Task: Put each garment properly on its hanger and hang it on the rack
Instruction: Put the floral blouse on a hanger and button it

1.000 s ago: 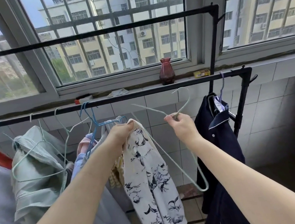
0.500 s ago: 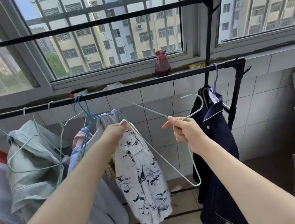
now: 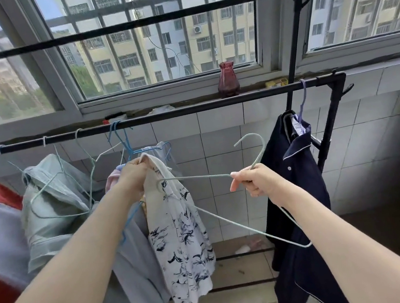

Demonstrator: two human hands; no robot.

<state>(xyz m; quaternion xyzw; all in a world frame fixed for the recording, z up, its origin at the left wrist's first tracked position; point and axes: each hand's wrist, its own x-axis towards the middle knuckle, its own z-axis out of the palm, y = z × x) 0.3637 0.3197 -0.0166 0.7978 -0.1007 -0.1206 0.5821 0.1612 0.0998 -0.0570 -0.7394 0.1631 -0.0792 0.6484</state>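
1. The left hand [image 3: 135, 175] pinches the top edge of a white garment with dark blue print [image 3: 179, 234], which hangs straight down from the fingers, below the middle of the lower rack rail [image 3: 188, 110].
2. The right hand [image 3: 255, 179] is curled round the neck of a pale green wire hanger [image 3: 240, 224], just under its hook; the hook points up and left, clear of the rail.
3. One arm of the hanger runs left from the right hand to the garment's upper part and touches the cloth there; whether it is inside the cloth I cannot tell.
4. Toward the rail's left end hang a pale green garment [image 3: 49, 207] and a blue wire hanger [image 3: 129, 155].
5. At the rail's right end a dark navy garment [image 3: 297, 189] hangs on a lilac hanger [image 3: 302, 103].
6. A dark red vase [image 3: 227, 78] stands on the window sill [image 3: 187, 97] behind the rail.
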